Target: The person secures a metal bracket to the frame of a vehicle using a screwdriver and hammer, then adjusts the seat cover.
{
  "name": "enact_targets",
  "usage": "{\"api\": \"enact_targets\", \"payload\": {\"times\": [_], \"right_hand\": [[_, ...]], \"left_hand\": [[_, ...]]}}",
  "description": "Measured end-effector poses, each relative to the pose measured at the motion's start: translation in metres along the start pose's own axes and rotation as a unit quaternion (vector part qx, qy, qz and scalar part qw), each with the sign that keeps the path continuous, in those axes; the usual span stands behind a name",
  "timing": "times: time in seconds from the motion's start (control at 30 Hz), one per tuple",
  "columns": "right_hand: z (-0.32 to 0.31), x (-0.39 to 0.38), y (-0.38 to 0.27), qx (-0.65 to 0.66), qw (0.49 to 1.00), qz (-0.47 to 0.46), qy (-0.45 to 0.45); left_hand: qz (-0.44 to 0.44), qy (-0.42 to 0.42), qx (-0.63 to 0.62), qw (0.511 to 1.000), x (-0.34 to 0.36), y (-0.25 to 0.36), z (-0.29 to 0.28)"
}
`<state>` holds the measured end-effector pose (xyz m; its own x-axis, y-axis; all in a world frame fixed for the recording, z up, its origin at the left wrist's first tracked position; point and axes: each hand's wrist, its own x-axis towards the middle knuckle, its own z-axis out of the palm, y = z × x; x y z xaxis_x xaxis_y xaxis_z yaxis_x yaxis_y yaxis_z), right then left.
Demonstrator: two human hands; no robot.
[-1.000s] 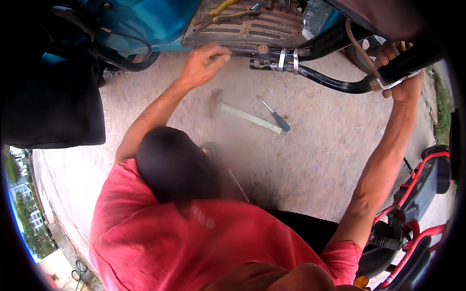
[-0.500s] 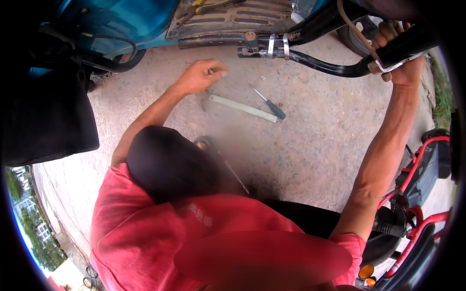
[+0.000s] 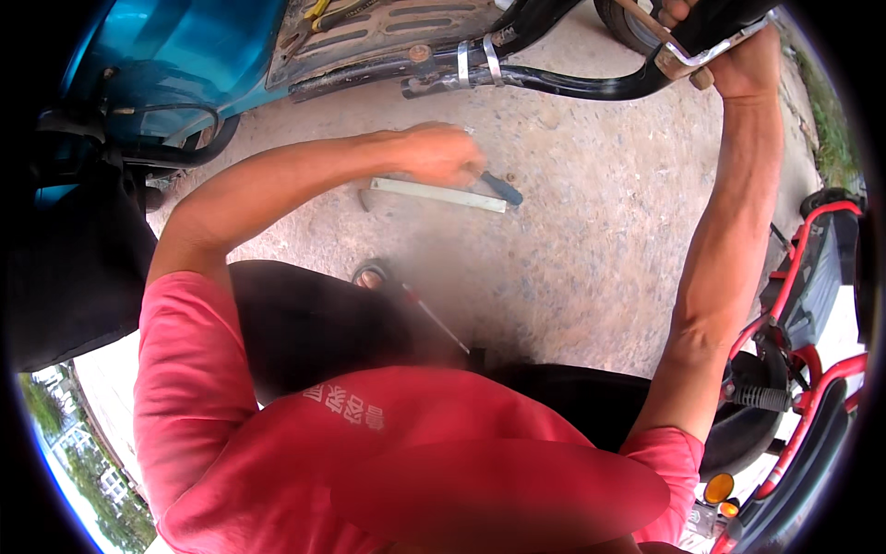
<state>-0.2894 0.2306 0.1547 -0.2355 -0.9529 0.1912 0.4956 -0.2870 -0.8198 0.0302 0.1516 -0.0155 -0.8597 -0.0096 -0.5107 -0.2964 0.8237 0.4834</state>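
Observation:
My left hand (image 3: 445, 155) reaches over the floor with its back up and fingers curled down; the fingertips are hidden. Just beyond it lies a screwdriver (image 3: 504, 189) with a dark blue handle, its shaft covered by the hand. Close below is a flat pale strip (image 3: 438, 193), like a ruler. At the upper right, my right hand (image 3: 746, 72) is closed around a thick black metal tube (image 3: 722, 26) beside a silver bracket (image 3: 715, 54). A curved black tube (image 3: 572, 86) runs left from there, past two silver bands (image 3: 478, 63).
A slotted, rusty footboard (image 3: 388, 28) carries yellow-handled pliers (image 3: 318, 11), next to blue bodywork (image 3: 175, 55). At the right stands a red-framed vehicle (image 3: 794, 277) with orange lamps. A thin rod (image 3: 436, 319) lies near my foot (image 3: 370, 276). A black cover (image 3: 65, 268) hangs at left.
My left hand has moved right, from beside the pale strip to over the screwdriver. My right hand stays on the tube. The whole view has shifted slightly.

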Motion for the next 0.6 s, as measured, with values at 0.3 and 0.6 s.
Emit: {"api": "enact_targets", "payload": {"times": [0.3, 0.6], "right_hand": [[0.023, -0.006, -0.003, -0.043, 0.996, 0.023, 0.071], [0.034, -0.013, -0.003, -0.048, 0.997, -0.007, 0.059]], "left_hand": [[-0.151, 0.145, -0.037, 0.977, 0.137, -0.024, 0.114], [-0.156, 0.177, -0.393, 0.889, 0.132, -0.004, 0.105]]}}
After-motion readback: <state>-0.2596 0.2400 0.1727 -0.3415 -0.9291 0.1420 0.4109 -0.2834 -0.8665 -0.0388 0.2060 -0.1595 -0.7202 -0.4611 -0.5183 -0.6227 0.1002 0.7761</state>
